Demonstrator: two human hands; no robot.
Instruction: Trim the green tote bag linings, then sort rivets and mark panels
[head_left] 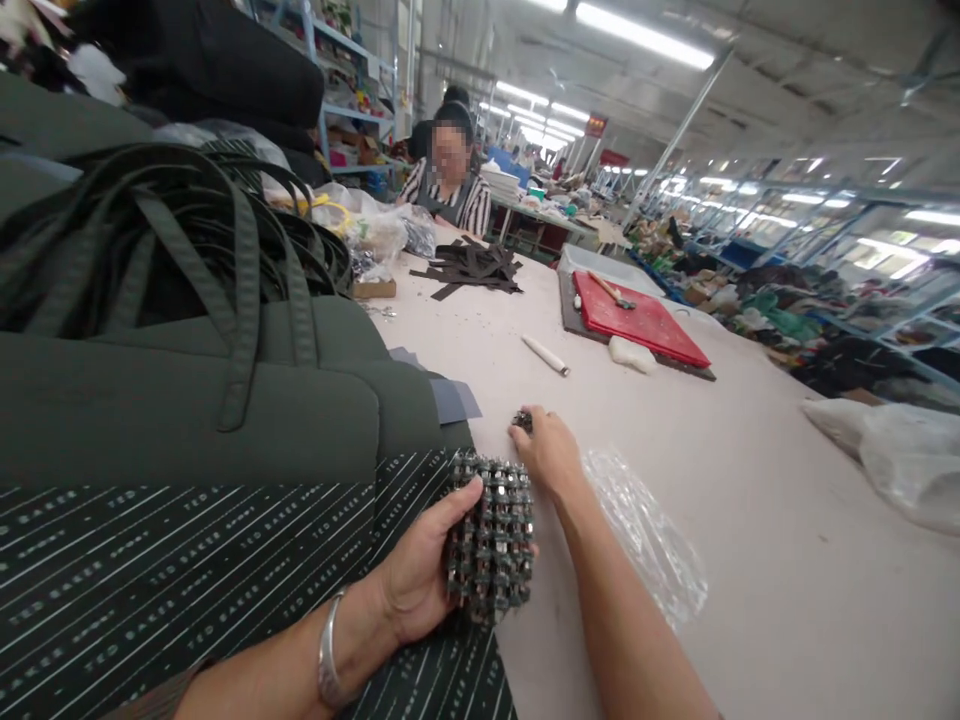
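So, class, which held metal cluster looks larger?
The gridded cluster in the left hand; the small clump in the right hand shows far less metal.

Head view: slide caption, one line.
Left grip holds a block of metallic pieces; right grip holds a smaller cluster at a pale worktable.

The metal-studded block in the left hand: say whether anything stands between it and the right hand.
Nothing visible does. Only pale tabletop shows between the metal-studded block and the right hand, which holds a small metal cluster.

Bright overhead tube lights [645,35], glints on clear plastic [649,540], wide-angle stretching toward the edges, soft blur far off
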